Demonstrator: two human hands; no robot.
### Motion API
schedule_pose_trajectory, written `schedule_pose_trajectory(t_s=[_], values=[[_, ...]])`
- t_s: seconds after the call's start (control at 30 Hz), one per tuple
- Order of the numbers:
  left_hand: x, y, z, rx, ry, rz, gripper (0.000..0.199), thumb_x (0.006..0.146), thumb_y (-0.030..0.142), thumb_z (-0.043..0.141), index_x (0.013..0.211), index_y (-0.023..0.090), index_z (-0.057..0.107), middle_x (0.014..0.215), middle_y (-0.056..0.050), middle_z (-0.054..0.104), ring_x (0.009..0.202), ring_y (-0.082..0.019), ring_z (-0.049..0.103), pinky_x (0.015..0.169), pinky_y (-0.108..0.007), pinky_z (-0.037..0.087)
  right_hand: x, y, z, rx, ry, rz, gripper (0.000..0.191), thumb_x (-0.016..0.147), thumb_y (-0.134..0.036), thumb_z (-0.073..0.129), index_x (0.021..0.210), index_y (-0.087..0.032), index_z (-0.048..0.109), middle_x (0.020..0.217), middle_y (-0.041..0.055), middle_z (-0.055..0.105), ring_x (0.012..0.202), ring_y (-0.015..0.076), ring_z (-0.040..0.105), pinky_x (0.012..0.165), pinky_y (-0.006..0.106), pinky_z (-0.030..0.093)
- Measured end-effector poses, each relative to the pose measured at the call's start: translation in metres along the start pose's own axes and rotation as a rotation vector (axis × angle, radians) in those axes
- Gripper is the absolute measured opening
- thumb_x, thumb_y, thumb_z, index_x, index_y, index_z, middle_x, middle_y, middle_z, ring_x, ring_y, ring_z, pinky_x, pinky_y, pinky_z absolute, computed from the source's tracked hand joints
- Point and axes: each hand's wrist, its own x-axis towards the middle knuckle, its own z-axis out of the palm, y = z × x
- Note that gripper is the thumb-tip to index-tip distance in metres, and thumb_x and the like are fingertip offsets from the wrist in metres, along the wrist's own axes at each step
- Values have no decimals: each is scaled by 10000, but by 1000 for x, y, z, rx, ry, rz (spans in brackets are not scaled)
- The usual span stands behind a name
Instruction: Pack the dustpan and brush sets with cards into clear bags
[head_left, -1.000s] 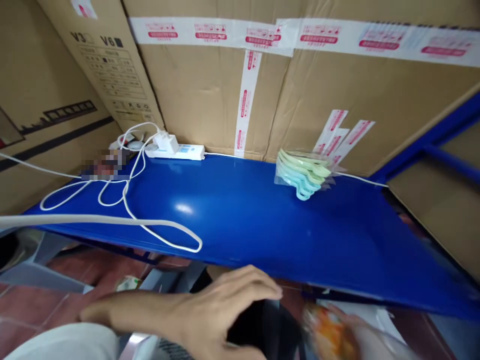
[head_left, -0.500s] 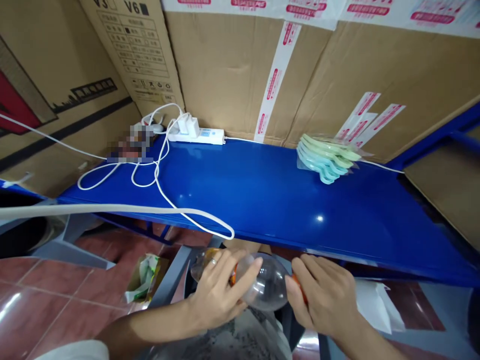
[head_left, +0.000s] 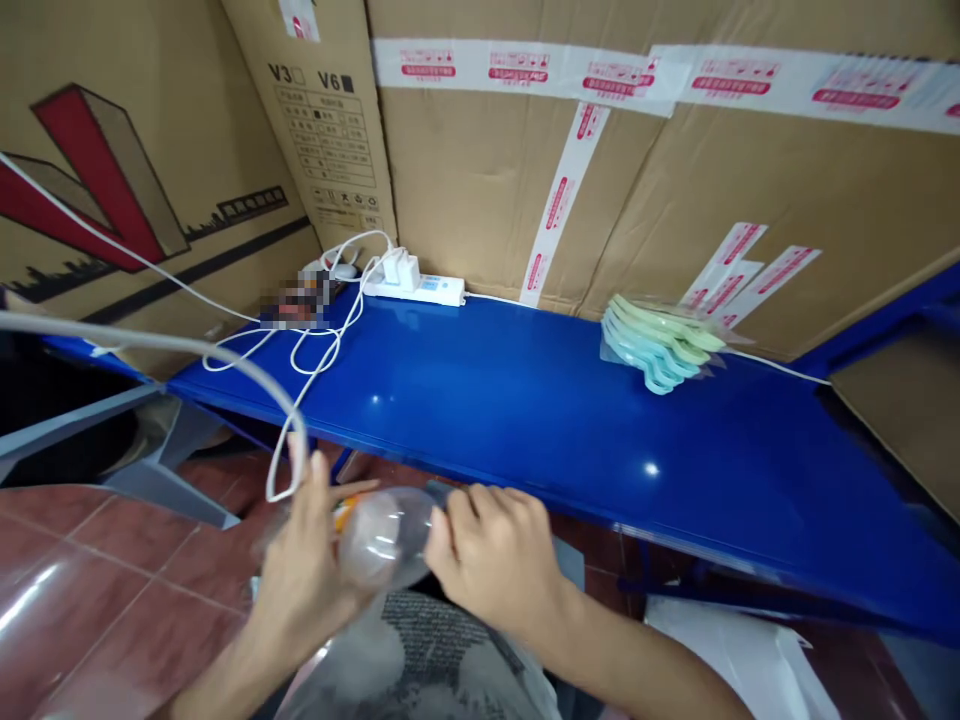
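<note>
A clear plastic bottle (head_left: 390, 535) with an orange label lies sideways in front of my body, below the table's front edge. My right hand (head_left: 502, 550) is closed around its cap end, so the cap itself is hidden. At the other end, my left hand (head_left: 304, 550) is stretched out with its fingers apart, beside the bottle's labelled part. Whether the left palm presses on the bottle is hard to see. A loop of white cable (head_left: 298, 440) hangs against the left fingertips.
On the blue table (head_left: 510, 400) stand a white power strip (head_left: 427, 288) with plugs and a bagged stack of green and blue plastic hangers (head_left: 660, 340). Cardboard panels (head_left: 480, 180) wall the back and left. A white bag (head_left: 727, 650) lies below right.
Both hands and the bottle have moved left. My left hand has loosened from the bottle, its fingers now up at the cable loop, which has shifted left. The view has tilted up slightly.
</note>
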Motion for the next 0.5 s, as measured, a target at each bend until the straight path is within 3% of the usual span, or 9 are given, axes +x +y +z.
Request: schedule_pose_trajectory(t_s=[0.07,0.13,0.2,0.27,0.33,0.4,0.47,0.5], values=[[-14,-12,-18,237,118,-169,1249,826,485,721,1748,306,-103,1669,-223,465,1341,-568,609,639,-600,637,13,-26,18,2,-159,83,434,1056,-365,485,688,-189,636,566,62,638,471,196,584,493,329,327],[-27,-18,-27,347,122,-223,1176,852,460,714,1756,285,-16,1649,-214,496,1292,-519,664,624,-529,651,23,-43,31,38,-278,110,498,1078,-432,470,687,-181,650,567,87,663,470,208,605,484,319,345],[-39,-17,-25,301,86,-143,1047,852,393,744,1723,277,175,1493,-165,659,1162,-411,754,713,-461,676,26,-48,37,81,-269,47,508,1079,-446,467,693,-179,659,581,91,676,496,210,622,493,315,365],[-47,-11,-15,137,38,-44,882,806,345,778,1594,284,385,1322,-106,751,1065,-335,787,828,-431,681,21,-40,35,120,-150,-90,467,1062,-401,472,686,-187,648,568,64,655,498,192,599,503,315,367],[-47,-1,-3,-59,-60,-28,826,725,304,797,1479,299,460,1283,-82,749,1086,-327,774,906,-443,672,12,-25,26,145,-17,-227,426,1026,-317,463,644,-201,613,528,34,595,475,172,530,504,328,349],[-35,9,7,-201,-183,-11,906,608,278,815,1440,318,459,1291,-70,732,1127,-352,748,950,-475,656,1,-10,12,135,82,-293,402,975,-231,447,595,-213,580,505,28,533,470,171,458,503,355,323],[-14,19,13,-355,-371,61,952,488,298,826,1380,305,495,1260,-61,731,1092,-370,738,938,-488,642,-12,1,-7,110,136,-325,391,921,-169,437,551,-225,550,496,31,478,480,182,399,505,378,286],[-2,24,16,-444,-530,93,914,481,318,826,1343,296,523,1222,-39,736,1048,-347,741,933,-475,633,-19,4,-16,103,149,-352,393,901,-153,434,528,-232,527,491,30,447,484,183,367,505,384,259]])
